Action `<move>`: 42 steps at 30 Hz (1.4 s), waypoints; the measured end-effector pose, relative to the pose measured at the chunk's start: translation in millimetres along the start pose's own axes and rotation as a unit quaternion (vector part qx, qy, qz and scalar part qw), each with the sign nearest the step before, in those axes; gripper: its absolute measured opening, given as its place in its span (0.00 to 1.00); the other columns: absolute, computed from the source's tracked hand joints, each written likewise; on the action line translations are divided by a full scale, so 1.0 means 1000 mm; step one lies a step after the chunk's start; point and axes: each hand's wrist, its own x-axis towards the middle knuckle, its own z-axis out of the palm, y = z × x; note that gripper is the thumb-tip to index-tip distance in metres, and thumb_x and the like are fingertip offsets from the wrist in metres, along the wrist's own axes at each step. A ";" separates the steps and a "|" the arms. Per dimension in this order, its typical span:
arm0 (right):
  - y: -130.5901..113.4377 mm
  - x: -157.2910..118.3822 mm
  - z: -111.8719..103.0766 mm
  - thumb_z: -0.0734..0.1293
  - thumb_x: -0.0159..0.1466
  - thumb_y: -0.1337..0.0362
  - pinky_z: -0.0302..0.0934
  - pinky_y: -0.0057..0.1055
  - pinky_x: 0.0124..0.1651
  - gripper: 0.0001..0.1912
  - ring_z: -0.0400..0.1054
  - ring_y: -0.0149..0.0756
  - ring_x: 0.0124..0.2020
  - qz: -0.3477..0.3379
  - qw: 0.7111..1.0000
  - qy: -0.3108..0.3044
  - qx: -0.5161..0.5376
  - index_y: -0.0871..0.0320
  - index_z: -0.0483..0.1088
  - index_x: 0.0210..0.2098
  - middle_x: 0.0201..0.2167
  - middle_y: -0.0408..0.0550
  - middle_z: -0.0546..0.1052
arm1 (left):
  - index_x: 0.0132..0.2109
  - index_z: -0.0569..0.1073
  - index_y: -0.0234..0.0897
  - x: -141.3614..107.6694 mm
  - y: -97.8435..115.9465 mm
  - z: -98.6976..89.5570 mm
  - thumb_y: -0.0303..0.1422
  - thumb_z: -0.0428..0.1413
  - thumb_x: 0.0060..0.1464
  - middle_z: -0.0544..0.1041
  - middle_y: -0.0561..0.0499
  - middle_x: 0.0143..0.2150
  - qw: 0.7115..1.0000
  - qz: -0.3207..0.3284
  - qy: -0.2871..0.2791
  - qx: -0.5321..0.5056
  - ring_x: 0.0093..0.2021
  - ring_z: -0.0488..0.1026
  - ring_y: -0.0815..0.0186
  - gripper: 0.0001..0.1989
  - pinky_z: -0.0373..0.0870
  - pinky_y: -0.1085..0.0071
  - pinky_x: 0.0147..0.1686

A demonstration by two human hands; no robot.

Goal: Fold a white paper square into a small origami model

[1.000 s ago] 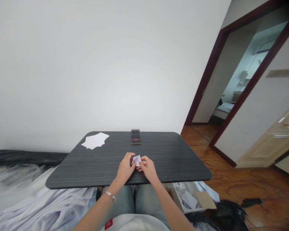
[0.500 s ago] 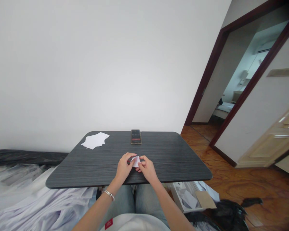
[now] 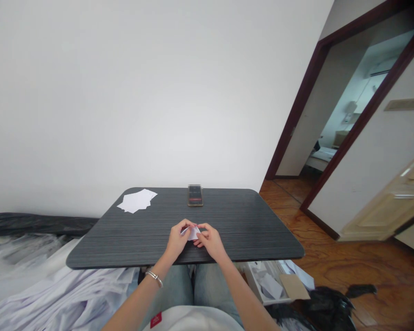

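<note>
Between my hands, just above the near middle of the dark table (image 3: 227, 216), is a small folded piece of white paper (image 3: 193, 233). My left hand (image 3: 178, 236) pinches its left side between thumb and fingers; a silver bracelet is on that wrist. With thumb and fingertips, my right hand (image 3: 209, 239) grips the right side. Parts of the paper are covered by my fingers, so its full shape cannot be made out. At the table's far left lies a loose stack of white paper sheets (image 3: 136, 201).
A phone-like device (image 3: 195, 195) stands at the table's far edge, against the white wall. White cloth and plastic (image 3: 65, 294) lie below left. Under the right side are an open box of papers (image 3: 267, 285) and black bags (image 3: 327, 305). A doorway is at right.
My left fingers have shifted slightly along the paper's top, and its visible shape has changed a little. Both hands keep hold in nearly the same place.
</note>
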 end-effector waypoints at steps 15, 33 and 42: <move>0.001 0.001 -0.001 0.62 0.55 0.52 0.65 0.27 0.24 0.21 0.72 0.35 0.23 0.011 0.999 -0.034 0.018 0.62 0.68 0.40 0.24 0.48 0.76 | 0.27 0.71 0.35 -0.001 -0.003 -0.001 0.23 0.49 0.46 0.75 0.46 0.37 1.000 0.012 0.008 0.019 0.39 0.71 0.64 0.07 0.66 0.67 0.40; 0.002 -0.002 -0.003 0.57 0.59 0.55 0.70 0.35 0.29 0.22 0.72 0.39 0.30 -0.058 0.997 0.034 -0.030 0.58 0.66 0.49 0.35 0.50 0.75 | 0.43 0.69 0.37 -0.002 0.010 0.003 0.32 0.52 0.50 0.69 0.44 0.47 1.000 0.017 -0.003 -0.016 0.50 0.65 0.60 0.12 0.67 0.63 0.44; 0.001 -0.004 -0.005 0.58 0.59 0.58 0.70 0.39 0.34 0.20 0.72 0.41 0.34 -0.085 0.993 0.063 -0.044 0.57 0.66 0.49 0.43 0.50 0.73 | 0.49 0.66 0.36 0.000 0.003 0.005 0.31 0.52 0.50 0.69 0.43 0.49 0.999 -0.002 -0.028 -0.044 0.48 0.68 0.61 0.17 0.64 0.61 0.48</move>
